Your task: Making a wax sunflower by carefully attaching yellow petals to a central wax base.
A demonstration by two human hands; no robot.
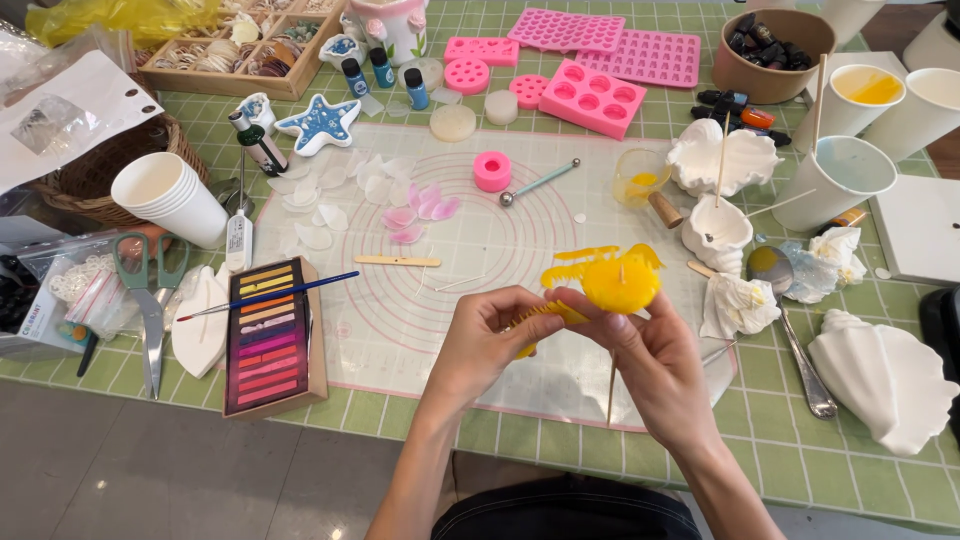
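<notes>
Both hands meet above the near edge of the silicone mat [480, 330], and I go from left to right. My left hand [480, 345] pinches a thin yellow wax strip [548, 312] between thumb and fingers, its end pressed toward the right hand. My right hand [650, 360] closes its fingers around a wooden stick [612, 385] that hangs down below the palm, and on the top sits the yellow wax flower [620, 283], just above the fingertips.

To do this well, I judge the strip must lie flat against the side of the flower, pressed softly, because warm wax bends and cold wax cracks. I would keep the stick steady and turn it slowly.

Left of the left hand lie a pastel box [268, 335] and a blue brush [270, 295]. Beyond the hands, more yellow wax pieces [575, 262] rest on the mat. Right of the right hand lie white shell moulds [885, 375].
</notes>
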